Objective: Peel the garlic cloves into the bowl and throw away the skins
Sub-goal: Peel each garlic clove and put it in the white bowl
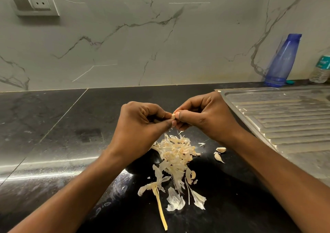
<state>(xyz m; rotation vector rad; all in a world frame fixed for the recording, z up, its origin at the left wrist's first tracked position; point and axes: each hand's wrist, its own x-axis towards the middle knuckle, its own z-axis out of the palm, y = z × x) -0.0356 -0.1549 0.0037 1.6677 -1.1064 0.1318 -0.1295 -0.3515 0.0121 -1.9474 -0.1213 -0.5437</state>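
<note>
While the left hand (142, 120) and right hand (201, 118) both pinch one garlic clove (173, 116) above the skins (175, 154), peel from its tip with the nails, then drop it into what seems the dark bowl (142, 163).

We count two hands, left hand (142, 124) and right hand (205, 118), one clove (173, 116) pinched between them, two loose cloves (221, 149) (218, 157), one heap of skins (175, 154), one bowl (142, 163), two bottles, a blue bottle (282, 61) and a clear bottle (320, 70), one teal cap (290, 82), one socket plate (34, 0) and one drainboard (285, 118).
</note>
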